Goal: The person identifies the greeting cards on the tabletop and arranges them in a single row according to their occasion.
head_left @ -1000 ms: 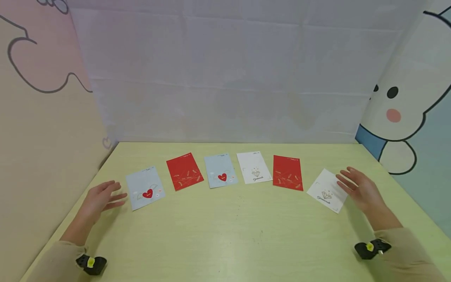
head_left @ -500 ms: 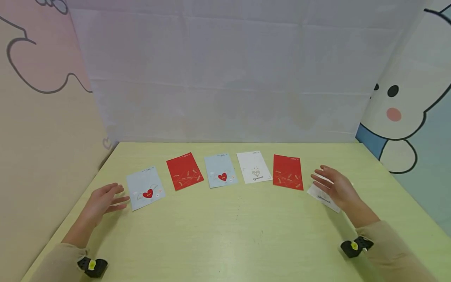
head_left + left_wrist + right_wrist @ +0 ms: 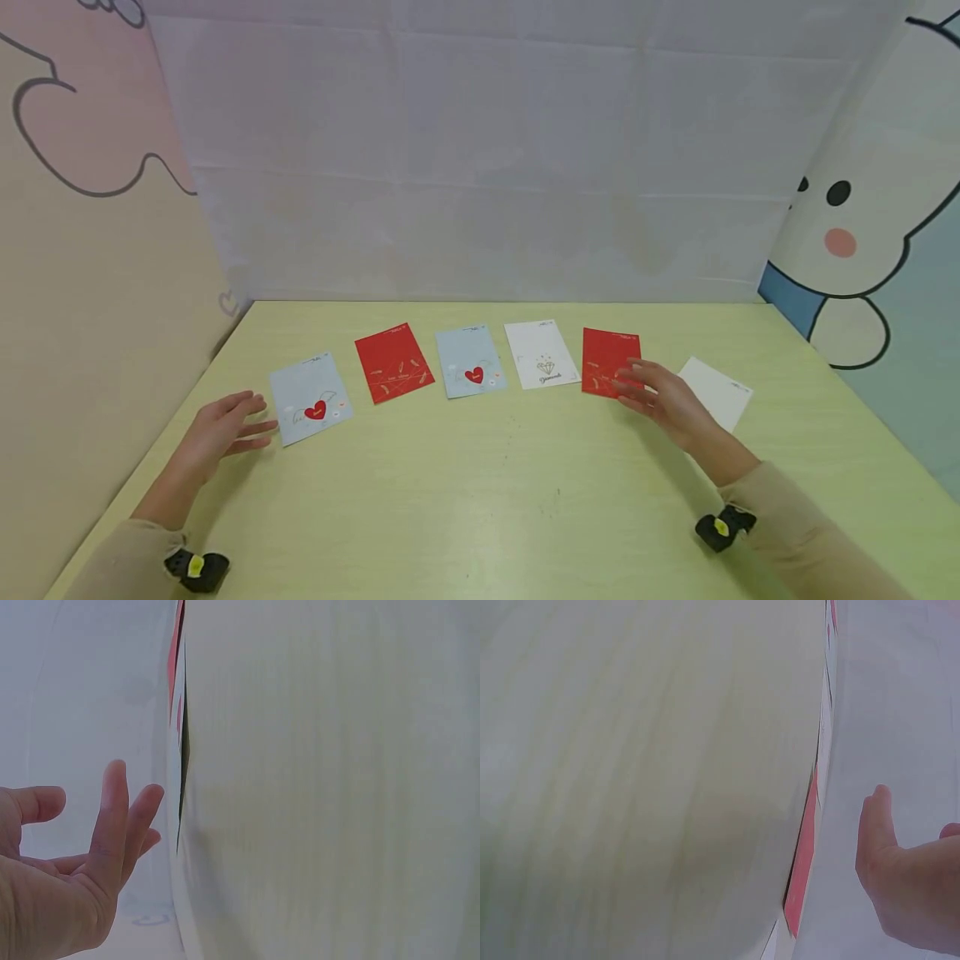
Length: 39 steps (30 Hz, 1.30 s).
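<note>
Several cards lie in a row on the pale green table (image 3: 487, 492): a light blue heart card (image 3: 310, 398), a red card (image 3: 393, 362), another blue heart card (image 3: 470, 362), a white diamond card (image 3: 541, 355), a second red card (image 3: 606, 360) and a white card (image 3: 716, 392). My left hand (image 3: 251, 419) is open, its fingers straight, just left of the first blue card. My right hand (image 3: 630, 387) is open, with its fingertips over the lower right corner of the second red card. In the right wrist view that red card's edge (image 3: 804, 855) shows beside the thumb (image 3: 875, 825).
White sheeting stands behind the table, with cartoon-printed walls on both sides. The table's left edge runs close to my left forearm. Black-and-yellow wrist bands (image 3: 197, 568) sit on both sleeves. The left wrist view shows spread fingers (image 3: 112, 817) beside the tabletop.
My right hand has moved left, off the far-right white card and onto the second red card. The white card is uncovered again. My left hand has hardly shifted.
</note>
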Available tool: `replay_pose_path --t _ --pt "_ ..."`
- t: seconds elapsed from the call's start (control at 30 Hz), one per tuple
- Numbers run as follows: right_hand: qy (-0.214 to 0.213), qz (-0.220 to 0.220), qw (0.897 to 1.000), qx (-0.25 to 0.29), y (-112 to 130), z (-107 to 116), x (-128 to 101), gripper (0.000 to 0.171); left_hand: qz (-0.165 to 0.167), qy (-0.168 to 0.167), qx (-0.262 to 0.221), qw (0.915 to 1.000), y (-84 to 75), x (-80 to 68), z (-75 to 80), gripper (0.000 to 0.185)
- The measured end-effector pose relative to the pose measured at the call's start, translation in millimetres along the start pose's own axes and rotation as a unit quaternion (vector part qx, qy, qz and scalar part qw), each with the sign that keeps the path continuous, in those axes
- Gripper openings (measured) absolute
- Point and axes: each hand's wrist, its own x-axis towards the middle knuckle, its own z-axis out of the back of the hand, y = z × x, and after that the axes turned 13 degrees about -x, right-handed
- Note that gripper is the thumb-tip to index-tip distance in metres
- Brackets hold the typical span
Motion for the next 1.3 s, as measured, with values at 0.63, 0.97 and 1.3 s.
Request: replay_pose_path --t 0.63,0.97,1.3 --pt "0.046 -0.023 0.998 -0.02 3 -73 20 0.046 0.011 0.03 0.032 0.999 -7.3 -8.2 -10.8 0.077" --pt "0.075 -0.037 0.995 -0.057 5 -107 28 0.043 0.016 0.037 0.033 0.9986 -13.0 -13.6 -17.1 0.079" --pt "0.1 -0.029 0.992 -0.074 9 -134 40 0.04 0.039 0.012 0.086 0.9955 -27.0 -24.1 -30.1 0.072"
